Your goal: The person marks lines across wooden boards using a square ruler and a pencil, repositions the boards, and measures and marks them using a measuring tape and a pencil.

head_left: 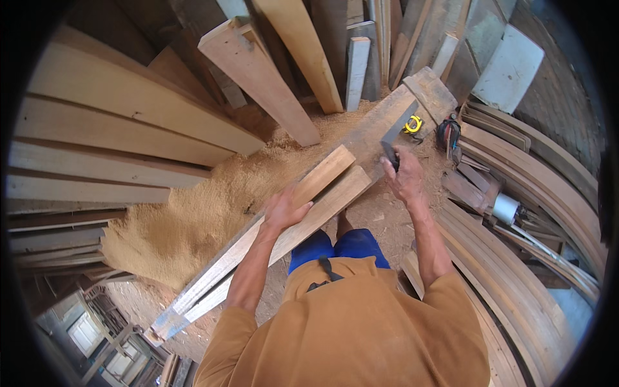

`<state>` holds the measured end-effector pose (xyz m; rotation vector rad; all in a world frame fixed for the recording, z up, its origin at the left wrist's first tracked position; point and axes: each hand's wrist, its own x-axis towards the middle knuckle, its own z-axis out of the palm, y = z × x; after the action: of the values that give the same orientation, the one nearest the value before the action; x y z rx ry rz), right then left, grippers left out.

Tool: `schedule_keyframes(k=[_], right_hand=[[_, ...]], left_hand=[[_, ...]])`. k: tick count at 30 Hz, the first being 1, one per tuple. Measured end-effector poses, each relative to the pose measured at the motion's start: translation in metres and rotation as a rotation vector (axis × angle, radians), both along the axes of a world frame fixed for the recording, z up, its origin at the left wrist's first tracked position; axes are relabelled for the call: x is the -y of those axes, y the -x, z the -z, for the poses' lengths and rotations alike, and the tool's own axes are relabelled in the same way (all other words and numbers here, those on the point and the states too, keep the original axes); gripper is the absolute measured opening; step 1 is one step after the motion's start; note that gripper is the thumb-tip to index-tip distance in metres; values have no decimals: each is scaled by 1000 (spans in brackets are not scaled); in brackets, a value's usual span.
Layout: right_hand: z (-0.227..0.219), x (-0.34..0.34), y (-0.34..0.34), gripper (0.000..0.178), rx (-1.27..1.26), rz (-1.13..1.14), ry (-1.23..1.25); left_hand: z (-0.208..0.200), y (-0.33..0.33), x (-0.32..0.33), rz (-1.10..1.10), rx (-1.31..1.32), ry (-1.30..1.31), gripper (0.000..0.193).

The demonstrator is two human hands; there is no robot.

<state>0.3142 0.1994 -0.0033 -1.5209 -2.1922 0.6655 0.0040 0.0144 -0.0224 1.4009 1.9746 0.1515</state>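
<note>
Two long wooden beams lie side by side on a narrow plank bench, with a dark gap between them. My left hand is closed over the far beam, its thumb lying across the top toward the near beam. My right hand, to the right of the beams' ends, is closed on the black handle of a try square. The square's grey blade points away over the bench. Close to that blade, a yellow tape measure sits on the bench.
A sawdust heap spreads left of the bench. Wide boards lean at the left, and more planks stand at the back. Curved stacked boards flank my right side. A red and black object lies beside the bench's far end.
</note>
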Motion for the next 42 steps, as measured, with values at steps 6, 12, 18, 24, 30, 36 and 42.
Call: schedule_keyframes(k=[6, 12, 18, 24, 30, 36, 42], right_hand=[[-34, 15, -8, 30, -292, 407, -123], [-45, 45, -22, 23, -778, 651, 57], [-2, 70, 5, 16, -857, 500, 511], [22, 82, 6, 15, -924, 494, 756], [-2, 61, -6, 15, -1087, 621, 527], [-54, 78, 32, 25, -906, 231, 463], [-76, 76, 56, 33, -538, 74, 416]], left_hand=[[-16, -48, -82, 16, 70, -6, 86], [-22, -84, -109, 227, 86, -266, 108], [-4, -106, -78, 212, 80, -354, 116], [18, -87, -84, 33, 268, -190, 94], [-8, -97, -92, 198, -38, -404, 82], [-79, -107, -94, 162, 916, -190, 74], [-44, -73, -81, -351, 974, 67, 37]])
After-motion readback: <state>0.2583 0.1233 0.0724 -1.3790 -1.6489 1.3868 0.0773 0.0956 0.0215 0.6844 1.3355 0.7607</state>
